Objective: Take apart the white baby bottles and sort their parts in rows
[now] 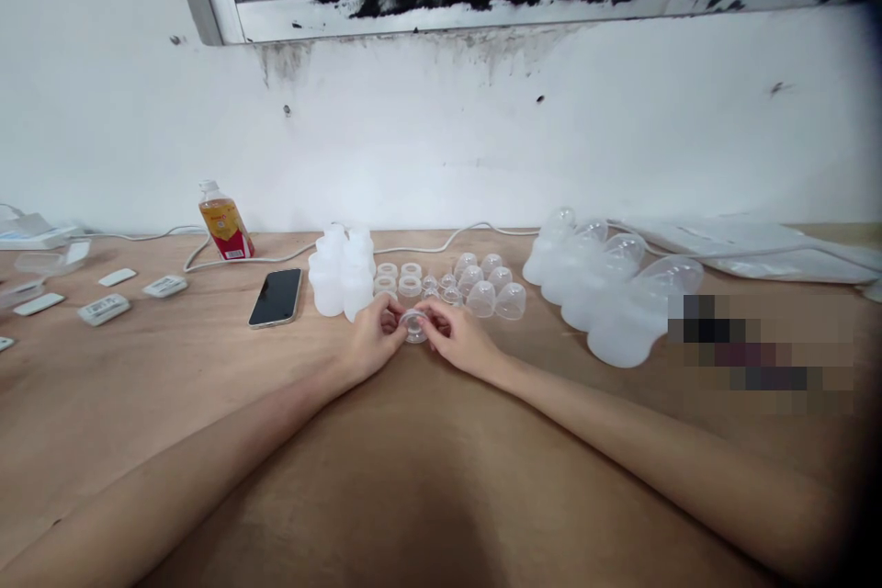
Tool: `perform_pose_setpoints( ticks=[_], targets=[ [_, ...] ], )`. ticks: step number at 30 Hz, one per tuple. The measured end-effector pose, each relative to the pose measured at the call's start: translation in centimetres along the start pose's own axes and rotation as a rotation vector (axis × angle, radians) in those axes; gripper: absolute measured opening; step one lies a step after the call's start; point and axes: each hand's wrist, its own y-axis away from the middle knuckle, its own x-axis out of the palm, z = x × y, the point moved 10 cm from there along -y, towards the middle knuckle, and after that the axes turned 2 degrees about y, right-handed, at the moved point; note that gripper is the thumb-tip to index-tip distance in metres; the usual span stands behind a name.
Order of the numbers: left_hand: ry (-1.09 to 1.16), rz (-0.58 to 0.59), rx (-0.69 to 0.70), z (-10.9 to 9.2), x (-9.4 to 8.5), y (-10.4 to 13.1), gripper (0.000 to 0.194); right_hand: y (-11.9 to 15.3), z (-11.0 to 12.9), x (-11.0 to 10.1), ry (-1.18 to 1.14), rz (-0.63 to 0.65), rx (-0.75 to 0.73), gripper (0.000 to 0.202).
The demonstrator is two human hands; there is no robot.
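A clear ring [414, 327] is low over the table [441, 478] or on it, I cannot tell which, and the left hand [378, 336] and right hand [455, 336] pinch it from both sides. Just past it are white rings [410, 283], little nipples [451, 294] and clear caps [480, 297], with white bottles [343, 274] and a phone [276, 298] to the left. Farther out stand a drink [227, 222] on the left and capped bottles [613, 308] on the right.

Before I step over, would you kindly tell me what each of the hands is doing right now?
Left hand: closed, fingers gripping a clear round piece.
Right hand: closed, gripping the same piece.
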Motion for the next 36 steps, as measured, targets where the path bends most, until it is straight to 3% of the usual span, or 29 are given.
perform_pose_setpoints(
  ticks=[7, 14, 25, 32, 36],
  targets=[
    [-0.135, -0.004, 0.069, -0.1, 0.3, -0.2, 0.007, 0.1, -0.4, -0.1, 0.009, 0.009, 0.036, 0.014],
    [-0.129, -0.039, 0.131, -1.6, 0.0, -0.1, 0.011, 0.1, 0.0, -0.6, -0.035, -0.038, 0.016, 0.019],
    [-0.244, -0.015, 0.173, -1.9, 0.4, 0.2, 0.003, 0.2, 0.1, -0.2, 0.02, 0.004, 0.006, 0.011],
    [-0.137, -0.068, 0.139, -1.3, -0.4, -0.1, 0.013, 0.2, -0.1, -1.5, 0.007, -0.141, 0.011, 0.019],
    [-0.115, -0.078, 0.12, -0.6, -0.6, -0.3, 0.011, 0.3, -0.3, -1.6, -0.002, -0.16, 0.021, 0.017]
  ],
)
